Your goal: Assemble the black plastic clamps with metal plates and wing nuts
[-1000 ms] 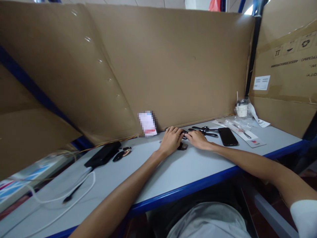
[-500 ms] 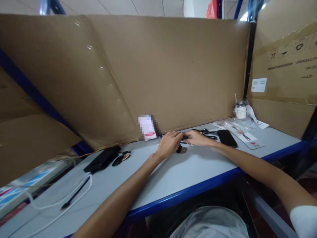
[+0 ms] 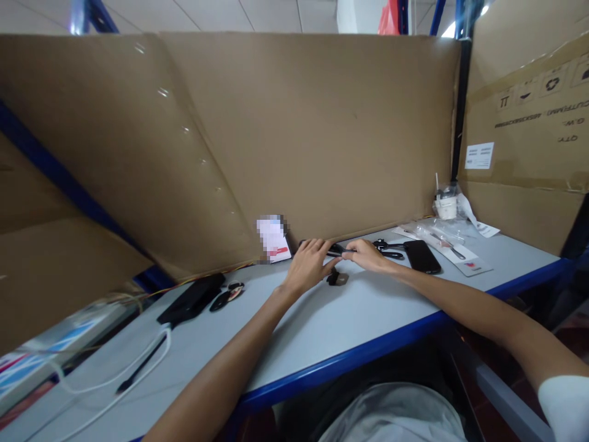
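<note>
My left hand (image 3: 309,265) lies over one end of a slim dark object (image 3: 337,249) near the back of the desk, its fingers curled over it and the thumb stretched to the right. At the object's other end, my right hand (image 3: 365,255) pinches it between thumb and fingers. Its kind is hard to make out, since both hands cover much of it. Just below my left thumb, a small black and brown piece (image 3: 338,279) lies on the desk. Bundled black cable (image 3: 390,249) rests right of my right hand, beside a black phone (image 3: 422,256).
A lit screen (image 3: 276,241) leans against the cardboard wall (image 3: 294,123). To the left are a black pouch-like case (image 3: 193,299), keys with a fob (image 3: 225,296) and a white cable (image 3: 115,377). Plastic packets (image 3: 444,240) and a cup (image 3: 446,205) stand at right.
My left thumb has spread away from the fingers, and the hands have drawn slightly apart. More of the slim dark object shows between them. The view has shifted slightly.
</note>
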